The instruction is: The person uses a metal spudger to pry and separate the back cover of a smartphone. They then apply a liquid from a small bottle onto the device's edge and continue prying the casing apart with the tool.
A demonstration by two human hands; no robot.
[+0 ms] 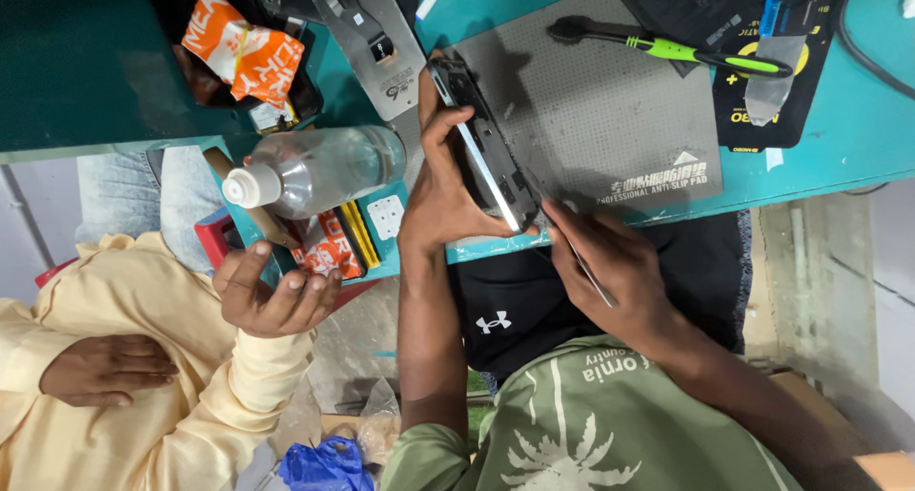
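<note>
My left hand [440,191] grips a dark smartphone [481,148], holding it tilted on edge over the near side of a grey anti-slip mat [610,110]. My right hand [610,262] pinches a thin metal tool [581,257], its tip touching the phone's lower end. Both hands hover just above the teal table's front edge [810,172].
A green-handled brush [686,51] lies on the mat's far side. A clear plastic bottle with a white cap [315,172] lies at the left, near an orange packet [243,52]. A person in a pale yellow sleeve rests a hand [276,296] beside it.
</note>
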